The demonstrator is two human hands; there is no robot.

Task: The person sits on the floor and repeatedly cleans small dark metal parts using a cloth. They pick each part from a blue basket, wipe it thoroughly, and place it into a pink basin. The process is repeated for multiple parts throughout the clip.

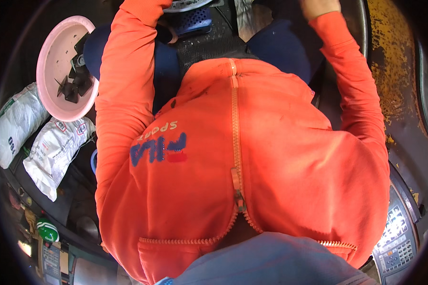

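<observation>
My own orange zip-up hoodie [233,156] fills most of the view. My left sleeve [123,71] runs up to the top edge, and the hand at its end is hidden near a grey round object [188,4]. My right sleeve [352,80] rises on the right. Only the back of my right hand [320,7] shows at the top edge, its fingers cut off by the frame. Between the arms lie a blue perforated plastic piece [195,21] and a black mesh surface [209,45], with my dark blue trousers [283,50] beside them.
A pink bowl [57,57] holding dark metal parts [76,78] sits at the upper left. Two white printed sacks [38,137] lie below it. A rusty yellow metal surface [394,71] lines the right side. A keypad panel [395,237] is at the lower right.
</observation>
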